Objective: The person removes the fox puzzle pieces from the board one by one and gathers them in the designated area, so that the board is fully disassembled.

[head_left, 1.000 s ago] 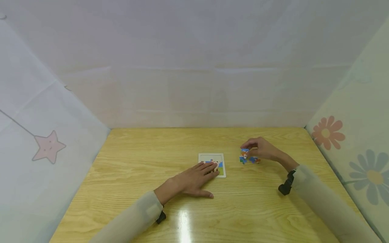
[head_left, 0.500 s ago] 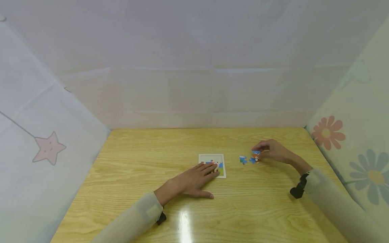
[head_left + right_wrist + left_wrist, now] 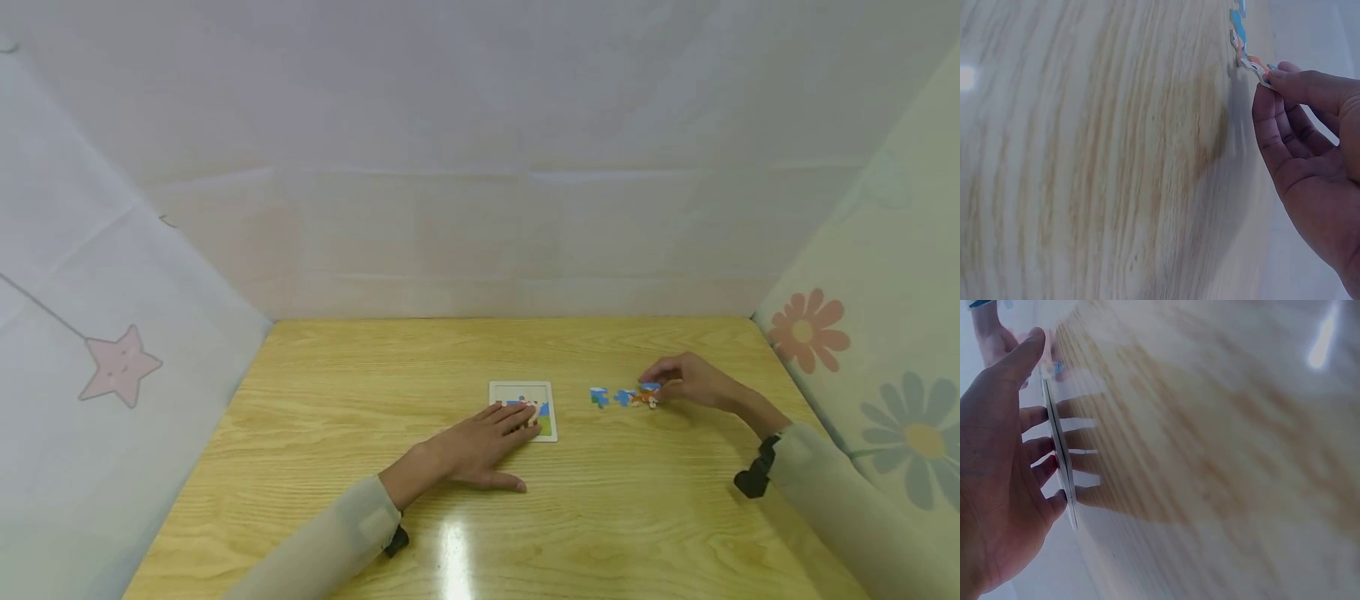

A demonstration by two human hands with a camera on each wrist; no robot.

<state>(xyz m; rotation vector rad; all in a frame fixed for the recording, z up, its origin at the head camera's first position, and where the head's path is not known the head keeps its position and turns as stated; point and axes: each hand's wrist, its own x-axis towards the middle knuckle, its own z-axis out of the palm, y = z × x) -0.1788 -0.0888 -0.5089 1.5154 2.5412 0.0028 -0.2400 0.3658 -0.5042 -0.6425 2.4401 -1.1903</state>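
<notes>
My left hand (image 3: pixel 483 442) lies flat with straight fingers across the lower part of a white-framed puzzle board (image 3: pixel 554 417). The board shows a farm-like picture of blue and green, with a bare pale strip along its top. In the left wrist view the fingertips rest on the thin board (image 3: pixel 1060 450). To the right, my right hand (image 3: pixel 693 383) pinches an orange and blue puzzle piece (image 3: pixel 651 390) between thumb and fingers. That piece (image 3: pixel 1256 69) is tilted, its lower edge close to the table and beside another puzzle piece (image 3: pixel 626 397).
One more puzzle piece (image 3: pixel 598 396), blue and green, lies between the board and the right hand. The wooden table (image 3: pixel 360 367) meets a pale cloth backdrop (image 3: pixel 412 233) at its far edge, with cloth sides at left and right.
My right hand has moved right with the pinched puzzle piece, away from the blue-green piece and past the middle one, tilting it down toward the table. The left hand has stayed still.
</notes>
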